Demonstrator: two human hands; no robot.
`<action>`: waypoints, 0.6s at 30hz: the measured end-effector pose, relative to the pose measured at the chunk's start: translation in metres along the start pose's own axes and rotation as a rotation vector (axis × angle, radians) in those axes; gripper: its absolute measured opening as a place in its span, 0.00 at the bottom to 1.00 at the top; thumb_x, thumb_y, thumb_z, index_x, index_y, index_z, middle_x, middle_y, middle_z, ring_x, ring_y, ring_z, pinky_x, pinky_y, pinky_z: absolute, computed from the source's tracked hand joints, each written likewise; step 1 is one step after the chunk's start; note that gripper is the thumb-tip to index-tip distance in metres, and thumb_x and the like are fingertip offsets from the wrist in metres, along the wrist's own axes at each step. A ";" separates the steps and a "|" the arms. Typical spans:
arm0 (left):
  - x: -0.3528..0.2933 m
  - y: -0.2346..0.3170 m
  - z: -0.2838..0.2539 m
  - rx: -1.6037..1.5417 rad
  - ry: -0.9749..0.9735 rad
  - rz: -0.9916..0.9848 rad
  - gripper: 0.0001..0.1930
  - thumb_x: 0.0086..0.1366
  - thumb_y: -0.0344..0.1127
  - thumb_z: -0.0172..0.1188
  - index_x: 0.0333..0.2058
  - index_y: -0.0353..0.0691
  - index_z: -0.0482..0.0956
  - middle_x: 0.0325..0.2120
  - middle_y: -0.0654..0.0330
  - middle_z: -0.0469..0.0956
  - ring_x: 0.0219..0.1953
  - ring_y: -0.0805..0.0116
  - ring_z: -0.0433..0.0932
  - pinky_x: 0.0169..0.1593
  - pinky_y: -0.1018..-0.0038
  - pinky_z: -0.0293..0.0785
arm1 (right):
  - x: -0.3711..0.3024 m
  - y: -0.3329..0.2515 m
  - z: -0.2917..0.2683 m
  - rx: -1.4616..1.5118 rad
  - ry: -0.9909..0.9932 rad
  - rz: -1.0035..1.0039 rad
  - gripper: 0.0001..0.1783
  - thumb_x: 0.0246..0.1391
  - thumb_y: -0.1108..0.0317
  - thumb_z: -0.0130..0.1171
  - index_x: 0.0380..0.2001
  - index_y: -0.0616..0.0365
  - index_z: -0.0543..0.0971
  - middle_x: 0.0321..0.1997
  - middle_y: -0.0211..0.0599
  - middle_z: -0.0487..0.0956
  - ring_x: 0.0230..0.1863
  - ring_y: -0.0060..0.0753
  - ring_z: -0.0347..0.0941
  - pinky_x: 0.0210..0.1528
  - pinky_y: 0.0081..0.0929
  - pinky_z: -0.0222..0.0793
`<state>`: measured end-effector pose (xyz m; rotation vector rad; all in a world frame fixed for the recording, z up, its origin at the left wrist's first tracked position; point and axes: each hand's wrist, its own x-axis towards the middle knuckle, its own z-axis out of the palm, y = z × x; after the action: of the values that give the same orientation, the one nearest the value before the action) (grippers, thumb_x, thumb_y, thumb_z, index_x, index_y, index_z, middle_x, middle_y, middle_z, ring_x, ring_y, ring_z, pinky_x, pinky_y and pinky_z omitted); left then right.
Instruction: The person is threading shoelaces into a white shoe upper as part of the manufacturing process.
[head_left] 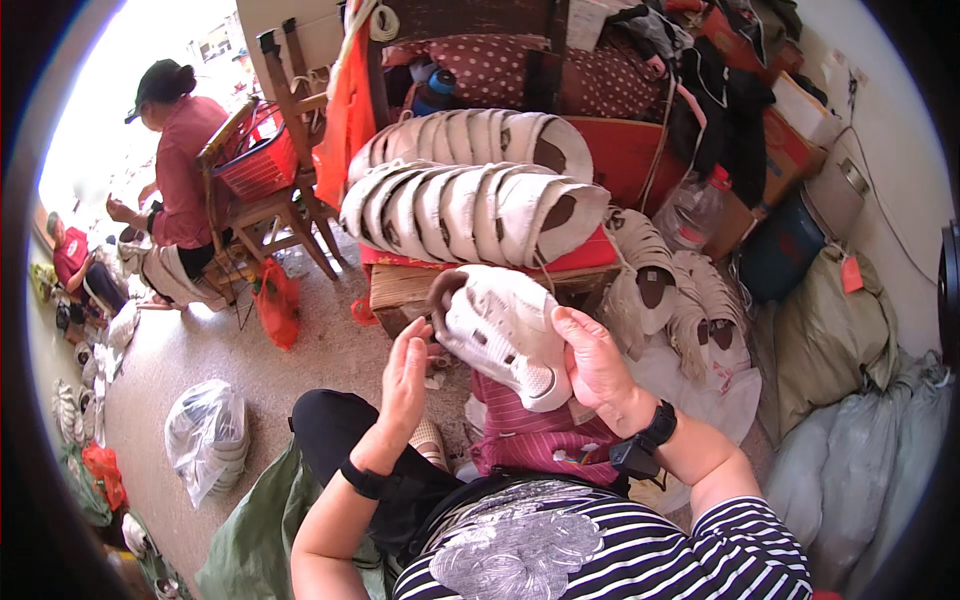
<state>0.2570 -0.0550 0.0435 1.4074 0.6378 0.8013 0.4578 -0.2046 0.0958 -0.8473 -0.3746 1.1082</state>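
Observation:
A white shoe upper [505, 330] with a brown-lined collar and small dark openings is held up over my lap, toe toward me. My right hand [597, 368] grips its right edge between thumb and fingers. At the left side of the upper, my left hand [404, 372] has its fingers stretched out, near the collar and not closed round it. Just beyond lie two long nested rows of similar uppers, a near row [470, 212] and a far row [455, 140], on a wooden bench [400, 292] with a red cover. A pink striped cloth [510, 425] lies across my lap.
More nested uppers [645, 270] hang or lie right of the bench. A bagged bundle [207, 440] sits on the floor at left. Beyond it are a wooden chair with a red basket [258, 165] and a seated person [190, 150]. Large sacks [835, 330] line the right wall.

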 end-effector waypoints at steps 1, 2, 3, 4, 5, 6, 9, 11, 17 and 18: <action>-0.002 -0.003 0.011 0.013 -0.047 0.002 0.26 0.74 0.47 0.44 0.64 0.37 0.61 0.55 0.54 0.70 0.49 0.69 0.73 0.56 0.72 0.66 | -0.002 0.001 -0.012 0.059 0.056 0.006 0.12 0.64 0.67 0.52 0.47 0.60 0.78 0.45 0.33 0.80 0.44 0.24 0.77 0.51 0.25 0.72; -0.003 -0.002 0.020 0.023 -0.089 -0.013 0.27 0.74 0.44 0.45 0.65 0.36 0.56 0.57 0.53 0.68 0.50 0.69 0.72 0.56 0.72 0.66 | -0.005 0.000 -0.020 0.119 0.107 0.013 0.12 0.64 0.68 0.52 0.48 0.60 0.77 0.46 0.34 0.80 0.46 0.27 0.78 0.53 0.27 0.73; -0.003 -0.005 0.030 -0.003 -0.111 0.015 0.28 0.73 0.41 0.46 0.66 0.36 0.54 0.58 0.53 0.66 0.51 0.69 0.71 0.57 0.71 0.66 | -0.011 -0.004 -0.025 0.132 0.086 0.061 0.13 0.64 0.67 0.51 0.48 0.61 0.76 0.46 0.36 0.80 0.47 0.30 0.78 0.53 0.30 0.73; -0.003 -0.008 0.039 -0.029 -0.132 0.043 0.29 0.73 0.38 0.47 0.67 0.35 0.51 0.59 0.54 0.64 0.52 0.69 0.70 0.57 0.71 0.65 | -0.016 -0.006 -0.033 0.135 0.091 0.055 0.13 0.64 0.67 0.51 0.48 0.61 0.76 0.46 0.36 0.80 0.47 0.30 0.78 0.53 0.30 0.73; -0.001 -0.005 0.049 0.001 -0.168 0.030 0.32 0.70 0.35 0.50 0.68 0.35 0.48 0.61 0.53 0.61 0.54 0.67 0.68 0.59 0.69 0.64 | -0.022 -0.008 -0.044 0.050 0.110 0.158 0.14 0.64 0.66 0.52 0.48 0.62 0.76 0.47 0.37 0.80 0.47 0.31 0.78 0.52 0.30 0.74; 0.002 -0.005 0.054 0.000 -0.178 0.028 0.32 0.70 0.35 0.50 0.68 0.35 0.48 0.61 0.53 0.61 0.54 0.67 0.68 0.59 0.69 0.64 | -0.028 -0.011 -0.053 -0.033 0.124 0.265 0.15 0.64 0.65 0.53 0.49 0.62 0.75 0.47 0.38 0.80 0.47 0.31 0.78 0.51 0.31 0.75; 0.010 -0.004 0.068 0.478 -0.158 0.347 0.40 0.62 0.38 0.61 0.68 0.37 0.49 0.63 0.45 0.55 0.64 0.52 0.58 0.66 0.61 0.55 | -0.026 -0.018 -0.075 -0.381 0.163 0.201 0.15 0.62 0.64 0.55 0.48 0.60 0.75 0.42 0.35 0.80 0.41 0.27 0.77 0.46 0.29 0.75; 0.013 -0.006 0.076 0.428 -0.169 0.322 0.44 0.59 0.39 0.65 0.67 0.38 0.49 0.63 0.43 0.54 0.67 0.48 0.53 0.68 0.60 0.51 | -0.009 -0.004 -0.096 -0.872 0.226 -0.321 0.15 0.60 0.65 0.58 0.48 0.60 0.73 0.37 0.32 0.77 0.37 0.24 0.74 0.43 0.25 0.73; 0.014 0.002 0.087 0.521 -0.210 0.385 0.44 0.59 0.40 0.65 0.67 0.37 0.48 0.63 0.42 0.53 0.67 0.49 0.53 0.68 0.60 0.51 | 0.035 -0.005 -0.052 -1.168 -0.086 -0.702 0.30 0.59 0.55 0.59 0.55 0.66 0.67 0.54 0.53 0.69 0.56 0.50 0.66 0.61 0.38 0.60; 0.017 -0.003 0.089 0.519 -0.219 0.384 0.44 0.59 0.40 0.65 0.67 0.37 0.48 0.63 0.42 0.53 0.67 0.49 0.53 0.68 0.60 0.51 | 0.039 0.004 -0.057 -1.173 -0.066 -0.569 0.31 0.60 0.54 0.58 0.57 0.66 0.65 0.55 0.55 0.68 0.58 0.51 0.65 0.61 0.37 0.60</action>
<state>0.3380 -0.0949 0.0489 2.1045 0.4225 0.7921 0.5092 -0.1920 0.0510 -1.5787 -1.2949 0.2952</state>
